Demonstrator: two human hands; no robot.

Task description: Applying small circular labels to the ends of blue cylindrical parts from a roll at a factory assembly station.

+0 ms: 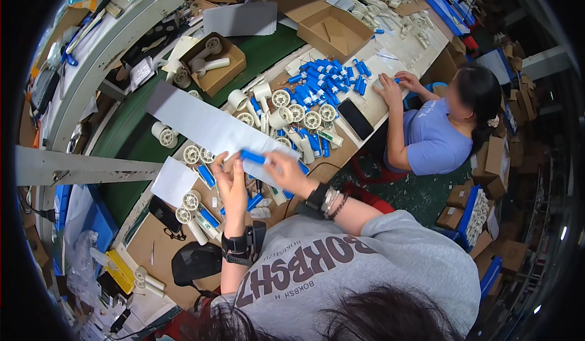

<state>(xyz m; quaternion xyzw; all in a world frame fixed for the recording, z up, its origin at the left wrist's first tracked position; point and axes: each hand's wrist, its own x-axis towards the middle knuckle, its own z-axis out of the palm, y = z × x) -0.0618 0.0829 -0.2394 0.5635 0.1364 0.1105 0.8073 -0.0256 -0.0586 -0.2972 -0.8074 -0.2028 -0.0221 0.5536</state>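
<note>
A blue cylindrical battery (252,157) is held up between my hands, over a long light-grey sheet (210,120). My left hand (231,185) has its thumb and forefinger closed at the left end of the battery. At the other end, the fingers of my right hand (289,172) pinch it, slightly blurred. Below and beside my hands lie white plastic fan-like housings (191,201) with round slotted heads, and more blue batteries (208,218). A white sheet of paper (174,181) rests left of my left hand.
A large heap of blue batteries (326,82) lies farther along the bench, beside a black phone (354,119). To the right a co-worker (436,127) handles a small blue piece. Cardboard boxes (334,31) stand at the back; a black cap (194,263) lies near left.
</note>
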